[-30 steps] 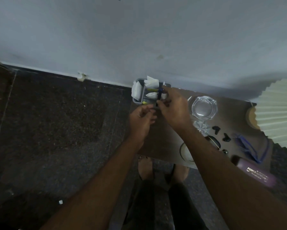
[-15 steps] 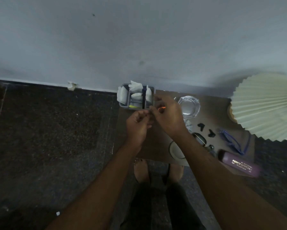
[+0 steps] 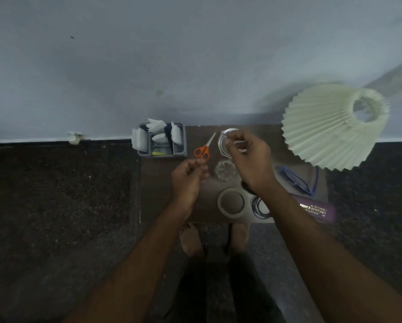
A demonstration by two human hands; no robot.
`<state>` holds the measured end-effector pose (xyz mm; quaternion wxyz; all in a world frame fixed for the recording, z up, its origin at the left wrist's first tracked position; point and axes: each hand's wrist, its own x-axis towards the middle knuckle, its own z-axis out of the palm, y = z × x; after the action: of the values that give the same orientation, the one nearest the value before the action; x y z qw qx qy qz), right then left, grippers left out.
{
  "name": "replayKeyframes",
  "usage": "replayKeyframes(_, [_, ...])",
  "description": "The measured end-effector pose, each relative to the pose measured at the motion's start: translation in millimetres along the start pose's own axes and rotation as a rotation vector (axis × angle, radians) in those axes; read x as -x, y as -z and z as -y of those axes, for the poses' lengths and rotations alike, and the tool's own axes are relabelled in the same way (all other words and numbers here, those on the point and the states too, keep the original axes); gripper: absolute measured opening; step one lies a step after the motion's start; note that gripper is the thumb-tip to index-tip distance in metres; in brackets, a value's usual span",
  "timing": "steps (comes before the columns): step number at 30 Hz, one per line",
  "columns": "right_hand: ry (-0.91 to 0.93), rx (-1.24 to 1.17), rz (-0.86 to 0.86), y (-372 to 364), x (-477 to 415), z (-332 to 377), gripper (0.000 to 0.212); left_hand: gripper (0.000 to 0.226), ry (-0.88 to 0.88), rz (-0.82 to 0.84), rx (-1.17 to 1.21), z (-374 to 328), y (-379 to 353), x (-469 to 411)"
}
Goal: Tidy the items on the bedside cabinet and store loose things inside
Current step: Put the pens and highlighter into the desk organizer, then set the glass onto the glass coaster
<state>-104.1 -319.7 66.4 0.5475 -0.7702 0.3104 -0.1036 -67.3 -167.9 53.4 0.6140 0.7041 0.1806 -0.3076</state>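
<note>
The brown bedside cabinet top (image 3: 160, 190) carries the loose items. Orange-handled scissors (image 3: 202, 148) lie flat on it beside a grey organiser (image 3: 181, 145) stuffed with white paper pieces. My left hand (image 3: 188, 180) hovers just below the scissors' handles, fingers curled together with nothing visible in them. My right hand (image 3: 250, 159) is over a clear glass ashtray (image 3: 223, 139), fingertips pinched at its rim; whether they grip it is unclear. A small cut-glass piece (image 3: 225, 170) sits between my hands.
A tape roll (image 3: 221, 202) and dark thin rings (image 3: 259, 207) lie near the front edge. Blue glasses (image 3: 295, 178) and a purple glasses case (image 3: 317, 209) are at the right, under a pleated lampshade (image 3: 323, 134). The wall stands right behind; my feet are below the cabinet.
The orange scissors have left my right hand and now lie on the cabinet top. My right hand moved right over the ashtray. The view shifted left.
</note>
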Motion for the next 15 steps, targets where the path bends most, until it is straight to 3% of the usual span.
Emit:
replayKeyframes(7, [-0.227, -0.121, -0.063, 26.6, 9.7, -22.6, 0.013, 0.014, 0.054, 0.009, -0.085, 16.4, -7.7, -5.1])
replayKeyframes(15, [-0.422, -0.204, 0.020, 21.6, 18.0, -51.4, 0.024, 0.013, 0.204, 0.040, -0.084, 24.7, -16.6, -13.9])
